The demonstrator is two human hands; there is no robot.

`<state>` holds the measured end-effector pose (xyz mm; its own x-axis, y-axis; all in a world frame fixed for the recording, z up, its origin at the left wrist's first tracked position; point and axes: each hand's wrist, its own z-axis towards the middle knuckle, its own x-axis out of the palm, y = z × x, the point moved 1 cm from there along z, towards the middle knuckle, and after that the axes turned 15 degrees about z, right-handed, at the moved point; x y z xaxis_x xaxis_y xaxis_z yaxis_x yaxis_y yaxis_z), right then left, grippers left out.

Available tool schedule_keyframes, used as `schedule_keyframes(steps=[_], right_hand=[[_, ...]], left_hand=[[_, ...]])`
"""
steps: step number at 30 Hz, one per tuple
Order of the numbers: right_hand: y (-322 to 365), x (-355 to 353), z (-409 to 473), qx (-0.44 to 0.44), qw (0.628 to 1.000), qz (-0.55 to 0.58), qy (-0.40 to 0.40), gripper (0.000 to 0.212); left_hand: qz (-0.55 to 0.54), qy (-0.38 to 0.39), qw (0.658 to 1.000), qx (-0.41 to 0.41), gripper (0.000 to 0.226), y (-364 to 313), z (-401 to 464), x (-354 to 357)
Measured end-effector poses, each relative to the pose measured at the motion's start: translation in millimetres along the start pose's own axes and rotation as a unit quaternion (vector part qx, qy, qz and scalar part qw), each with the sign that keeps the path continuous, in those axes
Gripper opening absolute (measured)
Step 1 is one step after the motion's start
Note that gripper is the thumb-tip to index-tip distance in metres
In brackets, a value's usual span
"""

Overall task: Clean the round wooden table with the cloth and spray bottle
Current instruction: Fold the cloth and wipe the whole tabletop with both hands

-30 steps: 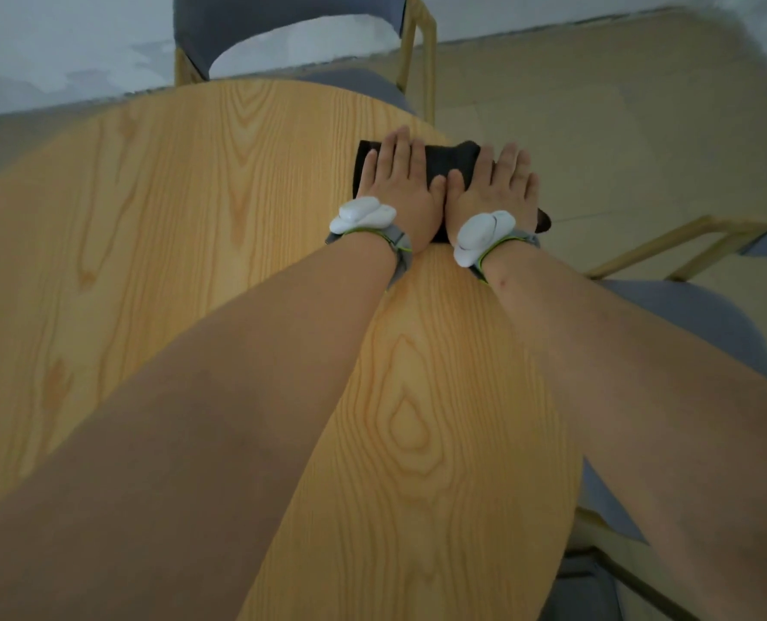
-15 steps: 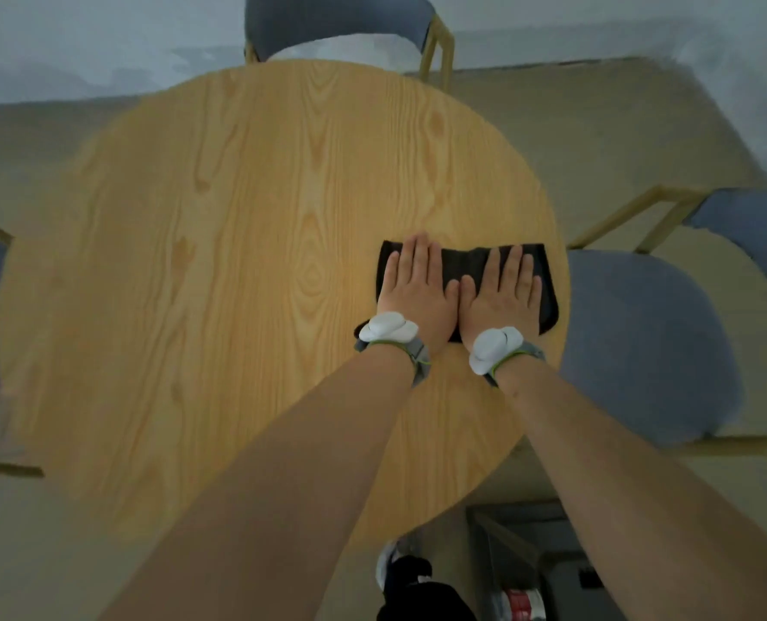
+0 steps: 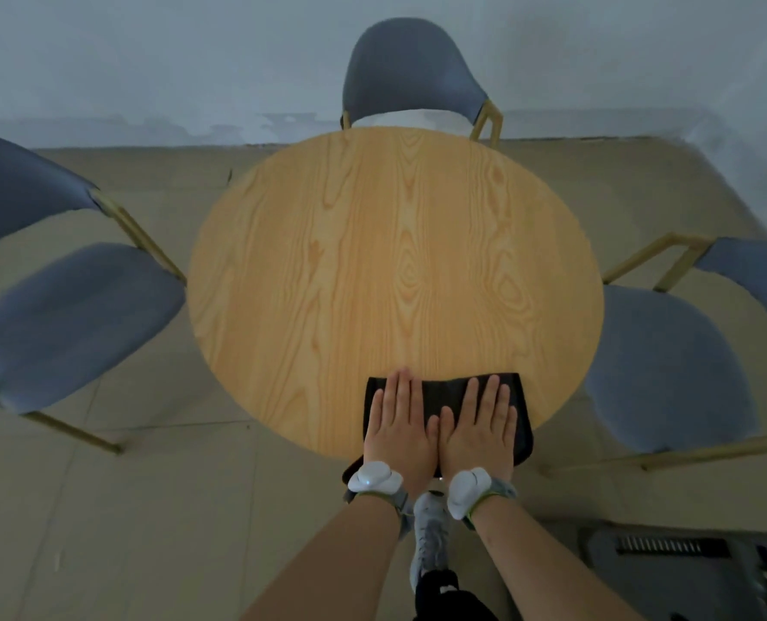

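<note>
The round wooden table (image 3: 372,262) fills the middle of the view. A black cloth (image 3: 444,392) lies flat at its near edge, part of it hanging over the rim. My left hand (image 3: 397,423) presses flat on the cloth's left half with straight fingers. My right hand (image 3: 480,425) presses flat on the right half, thumb beside my left thumb. Both wrists wear white devices on grey bands. No spray bottle shows in the view.
Three blue chairs with gold legs ring the table: one at the left (image 3: 72,320), one at the back (image 3: 413,78), one at the right (image 3: 668,374). A grey device (image 3: 686,571) sits on the floor at the lower right. My shoe (image 3: 430,535) stands below the table edge.
Both hands have dragged the cloth from the far right part of the table back to the near edge. The view has pulled back, so the whole table now shows.
</note>
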<state>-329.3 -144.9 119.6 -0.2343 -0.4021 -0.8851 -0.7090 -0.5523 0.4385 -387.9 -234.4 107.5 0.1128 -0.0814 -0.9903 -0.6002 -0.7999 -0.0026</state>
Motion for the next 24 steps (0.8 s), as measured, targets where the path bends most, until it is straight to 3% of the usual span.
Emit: schedule_keyframes(steps=[9,24], right_hand=[[9,4,64,-0.035,0.999,-0.022,-0.010,0.071],[85,3,405,-0.013,0.999,-0.034,-0.018,0.069]], left_hand=[[-0.012,0.002,1.000,0.000,0.070,-1,62,-1],[0.001,-0.019,1.000,-0.003,0.068,6,405,-46]])
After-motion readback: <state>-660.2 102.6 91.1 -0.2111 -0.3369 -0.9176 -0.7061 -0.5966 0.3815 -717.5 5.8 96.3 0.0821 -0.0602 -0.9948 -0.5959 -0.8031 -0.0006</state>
